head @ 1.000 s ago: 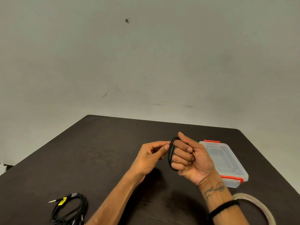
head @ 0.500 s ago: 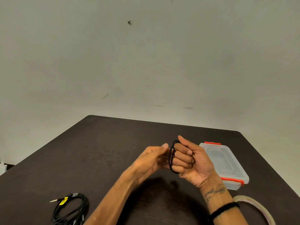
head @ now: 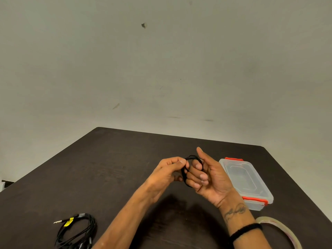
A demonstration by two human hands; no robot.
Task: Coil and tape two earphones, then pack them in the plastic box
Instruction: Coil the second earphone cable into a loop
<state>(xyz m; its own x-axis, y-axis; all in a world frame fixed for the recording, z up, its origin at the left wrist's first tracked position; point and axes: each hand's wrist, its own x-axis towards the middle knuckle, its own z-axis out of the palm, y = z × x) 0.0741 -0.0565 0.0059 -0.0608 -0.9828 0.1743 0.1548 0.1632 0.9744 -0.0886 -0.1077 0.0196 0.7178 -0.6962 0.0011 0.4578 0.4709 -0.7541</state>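
Winding light, limp earphone cable (head: pixel 185 174) round R hand (head: pixel 210 178) fingers; L hand (head: pixel 168 169) pinches it at 9 o'clock w/ fingertips—springy, grip loops crosswise.

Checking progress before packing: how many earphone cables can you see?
2. One black earphone cable is looped around the right hand's fingers; the other coiled earphone lies on the table's near left.

Plastic box (head: pixel 251 178) right of hands (head: pixel 212 178).

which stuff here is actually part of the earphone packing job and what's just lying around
Part of the job:
- black cable coiled round the right hand, left hand pinching it
- second earphone on the table
- plastic box, lid on
- tape roll

Lying about:
- nothing else visible on the table
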